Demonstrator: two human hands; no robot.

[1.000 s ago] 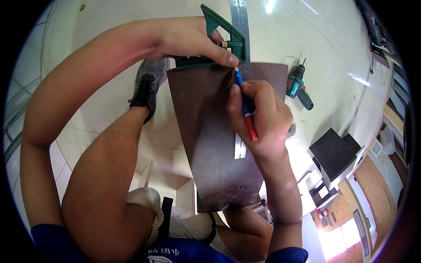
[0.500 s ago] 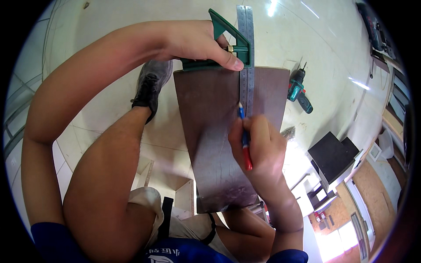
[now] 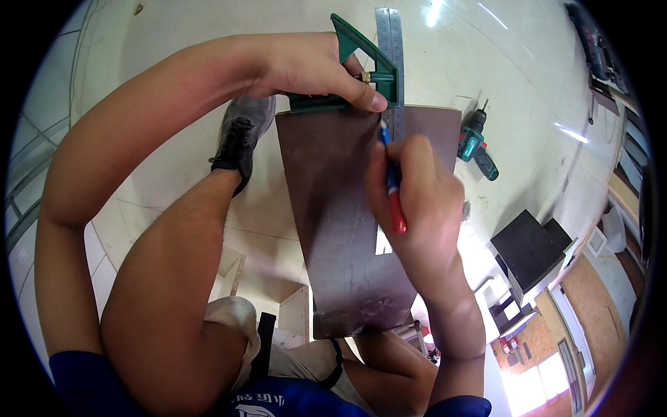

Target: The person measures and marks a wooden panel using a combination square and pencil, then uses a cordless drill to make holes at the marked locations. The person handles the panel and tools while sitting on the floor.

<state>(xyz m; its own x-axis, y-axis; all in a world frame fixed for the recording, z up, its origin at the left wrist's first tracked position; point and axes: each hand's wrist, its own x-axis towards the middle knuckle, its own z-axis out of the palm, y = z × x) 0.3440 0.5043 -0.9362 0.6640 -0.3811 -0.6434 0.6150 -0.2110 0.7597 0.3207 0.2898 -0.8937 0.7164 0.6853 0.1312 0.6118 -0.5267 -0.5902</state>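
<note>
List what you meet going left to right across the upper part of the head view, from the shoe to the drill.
Grey shoe → left hand pressing the green square handle → steel ruler blade → right edge of the brown board → green cordless drill on the floor.

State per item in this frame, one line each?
combination square: green head hooked on board's far edge, steel blade along the face
dark board: propped on the lap
left hand: pressing the square
right hand: gripping pencil, tip at blade
cordless drill: lying on floor
</note>
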